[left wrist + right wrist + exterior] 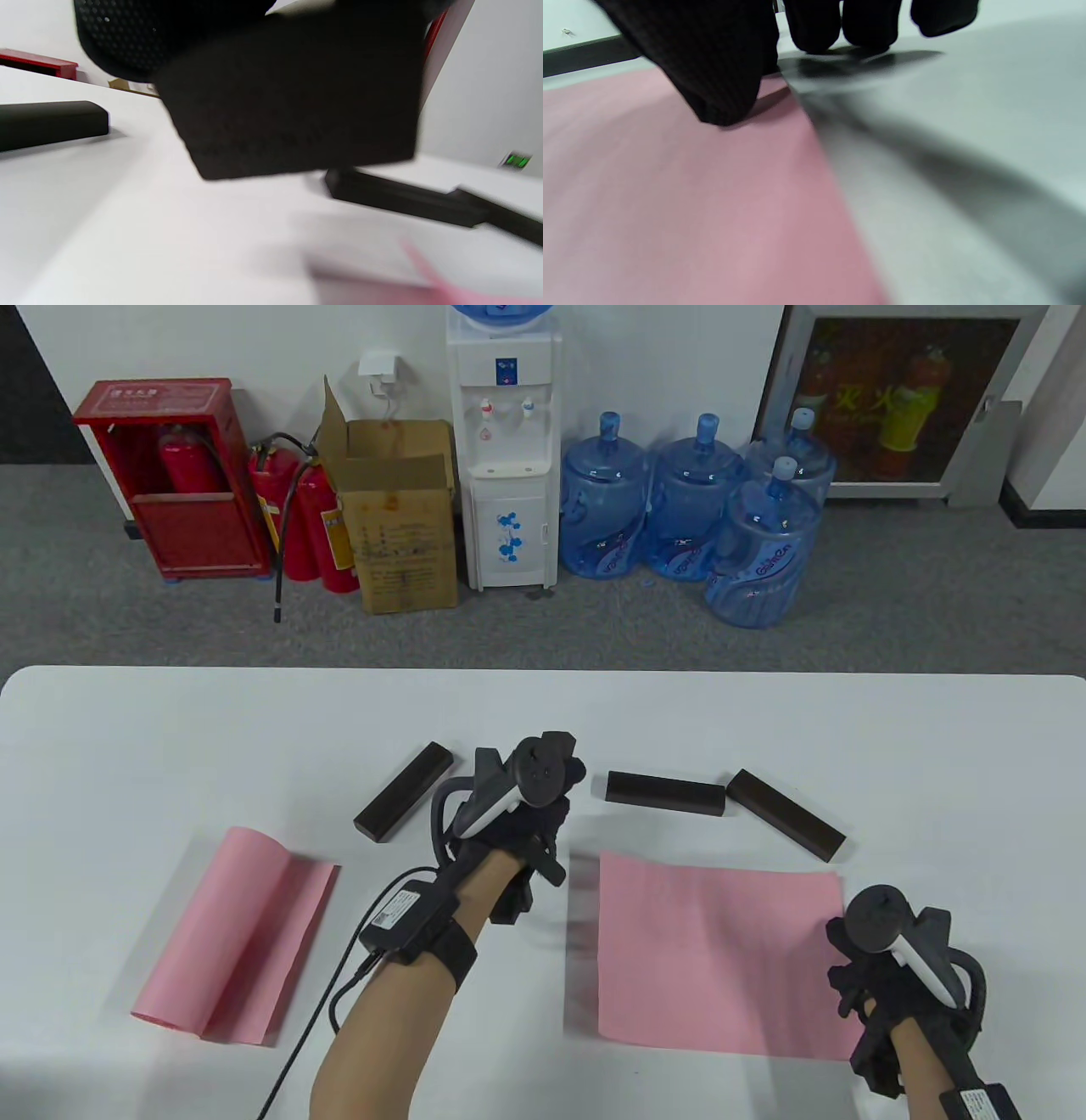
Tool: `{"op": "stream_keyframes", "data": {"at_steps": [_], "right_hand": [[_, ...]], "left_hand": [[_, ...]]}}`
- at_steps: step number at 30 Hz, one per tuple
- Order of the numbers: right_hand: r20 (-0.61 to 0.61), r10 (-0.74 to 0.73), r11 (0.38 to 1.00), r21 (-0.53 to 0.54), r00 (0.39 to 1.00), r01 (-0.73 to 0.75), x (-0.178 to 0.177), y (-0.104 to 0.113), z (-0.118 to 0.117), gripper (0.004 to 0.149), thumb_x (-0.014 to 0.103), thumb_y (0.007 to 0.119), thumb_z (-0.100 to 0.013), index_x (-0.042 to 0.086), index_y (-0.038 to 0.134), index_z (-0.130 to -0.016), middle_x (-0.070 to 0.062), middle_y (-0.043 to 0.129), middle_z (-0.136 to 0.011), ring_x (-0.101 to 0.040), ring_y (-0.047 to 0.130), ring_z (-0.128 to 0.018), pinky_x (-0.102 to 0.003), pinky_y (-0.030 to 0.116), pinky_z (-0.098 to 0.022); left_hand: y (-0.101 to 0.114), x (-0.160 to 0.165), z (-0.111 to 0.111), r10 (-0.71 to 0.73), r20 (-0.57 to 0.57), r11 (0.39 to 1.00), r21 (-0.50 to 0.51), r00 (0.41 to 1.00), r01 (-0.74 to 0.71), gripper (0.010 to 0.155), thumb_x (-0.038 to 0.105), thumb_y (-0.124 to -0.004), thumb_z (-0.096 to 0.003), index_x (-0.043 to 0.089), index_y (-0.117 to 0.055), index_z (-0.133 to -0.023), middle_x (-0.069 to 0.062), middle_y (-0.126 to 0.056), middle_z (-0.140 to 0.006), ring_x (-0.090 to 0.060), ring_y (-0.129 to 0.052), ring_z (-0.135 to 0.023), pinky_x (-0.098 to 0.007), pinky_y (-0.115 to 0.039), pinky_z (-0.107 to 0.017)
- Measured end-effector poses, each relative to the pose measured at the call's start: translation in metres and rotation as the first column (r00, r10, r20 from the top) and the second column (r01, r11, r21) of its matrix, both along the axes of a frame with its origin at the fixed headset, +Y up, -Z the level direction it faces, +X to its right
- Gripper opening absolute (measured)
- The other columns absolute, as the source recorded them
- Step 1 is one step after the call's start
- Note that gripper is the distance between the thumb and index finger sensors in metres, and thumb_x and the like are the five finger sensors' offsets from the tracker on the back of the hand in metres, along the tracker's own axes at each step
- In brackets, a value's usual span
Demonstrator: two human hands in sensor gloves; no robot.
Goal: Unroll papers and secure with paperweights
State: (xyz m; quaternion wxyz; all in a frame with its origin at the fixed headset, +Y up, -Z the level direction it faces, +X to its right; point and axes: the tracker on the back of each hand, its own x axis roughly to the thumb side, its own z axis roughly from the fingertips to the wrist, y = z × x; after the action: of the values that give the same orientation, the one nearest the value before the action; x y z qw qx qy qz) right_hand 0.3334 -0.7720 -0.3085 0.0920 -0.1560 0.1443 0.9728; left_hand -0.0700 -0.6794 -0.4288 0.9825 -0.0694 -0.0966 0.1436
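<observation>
A pink paper [713,950] lies unrolled and flat at the right of the white table [543,712]. My right hand [882,950] rests on its right edge; in the right wrist view the thumb [712,76] presses the paper [670,203] and the other fingers [869,21] touch the table beside it. My left hand [551,823] is above the table left of that paper's far corner and grips a dark paperweight block [297,106] held off the surface. A second pink paper [237,937] lies at the left, still partly rolled.
Three more dark paperweight blocks lie on the table: one [404,803] left of my left hand, one [666,793] and another [785,814] beyond the flat paper. A cable [331,1010] runs from my left wrist to the front edge.
</observation>
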Motion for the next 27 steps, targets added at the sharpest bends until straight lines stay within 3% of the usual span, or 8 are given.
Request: {"op": "stream_keyframes", "data": {"at_steps": [6,12,19,27], "right_hand": [[-0.003,-0.002,1.0,0.011,1.0,0.002,0.001,-0.001,0.001,0.059,0.033,0.088,-0.04,0.028,0.071,-0.097,-0.009,0.045,-0.112,-0.042,0.049,-0.105,-0.063,0.048,-0.074],[0.001,-0.025,1.0,0.014,1.0,0.025,0.003,-0.001,0.001,0.059,0.033,0.088,-0.04,0.028,0.072,-0.096,-0.008,0.045,-0.112,-0.041,0.048,-0.105,-0.063,0.048,-0.074],[-0.001,-0.025,1.0,0.016,1.0,0.025,0.003,-0.002,0.001,0.059,0.033,0.088,-0.04,0.028,0.072,-0.096,-0.008,0.045,-0.111,-0.042,0.048,-0.105,-0.063,0.048,-0.074],[-0.002,-0.024,1.0,0.015,1.0,0.024,0.003,-0.002,0.001,0.059,0.033,0.088,-0.04,0.028,0.072,-0.096,-0.008,0.045,-0.111,-0.042,0.048,-0.105,-0.063,0.048,-0.074]], "left_hand": [[0.009,0.026,0.052,-0.027,0.087,1.0,0.005,0.996,0.027,0.058,0.057,-0.071,-0.0478,0.054,-0.06,-0.104,-0.019,-0.087,-0.09,-0.028,-0.102,-0.056,-0.053,-0.082,-0.05],[-0.011,0.072,0.088,-0.191,0.166,0.981,-0.01,0.967,0.195,0.059,0.061,-0.07,-0.0465,0.053,-0.061,-0.104,-0.017,-0.092,-0.084,-0.026,-0.103,-0.049,-0.051,-0.082,-0.048],[-0.05,0.106,0.099,-0.419,0.174,0.903,-0.02,0.891,0.429,0.06,0.064,-0.068,-0.046,0.052,-0.06,-0.105,-0.015,-0.095,-0.08,-0.024,-0.102,-0.045,-0.05,-0.083,-0.047],[-0.079,0.11,0.093,-0.54,0.166,0.826,-0.082,0.825,0.558,0.059,0.063,-0.066,-0.0471,0.053,-0.059,-0.105,-0.015,-0.094,-0.081,-0.025,-0.1,-0.047,-0.05,-0.081,-0.048]]}}
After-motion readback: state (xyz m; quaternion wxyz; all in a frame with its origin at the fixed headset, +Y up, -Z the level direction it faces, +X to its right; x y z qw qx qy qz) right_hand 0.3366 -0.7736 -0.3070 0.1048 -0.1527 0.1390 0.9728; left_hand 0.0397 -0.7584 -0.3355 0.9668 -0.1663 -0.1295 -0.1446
